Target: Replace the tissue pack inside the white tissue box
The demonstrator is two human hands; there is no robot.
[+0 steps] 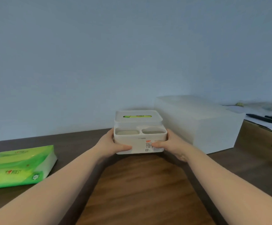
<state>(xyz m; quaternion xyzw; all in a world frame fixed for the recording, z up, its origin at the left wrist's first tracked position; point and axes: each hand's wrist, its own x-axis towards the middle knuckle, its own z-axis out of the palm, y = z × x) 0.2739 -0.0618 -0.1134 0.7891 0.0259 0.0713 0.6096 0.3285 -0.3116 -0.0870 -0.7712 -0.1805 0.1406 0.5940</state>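
Note:
The white tissue box [139,142] stands on the dark wooden table [141,189] at the middle. It has two small open compartments at its front and a lid [137,120] with a slot showing a green pack inside. My left hand [112,146] grips the box's left side with the thumb on its front. On the right side my right hand [171,146] does the same, its thumb on the label. A green tissue pack [18,166] lies flat on the table at the far left, apart from both hands.
A large white translucent container [200,122] stands just right of the tissue box against the wall. Further right a lighter wooden surface [261,140] carries papers and dark pens [266,119]. The wall runs close behind the box.

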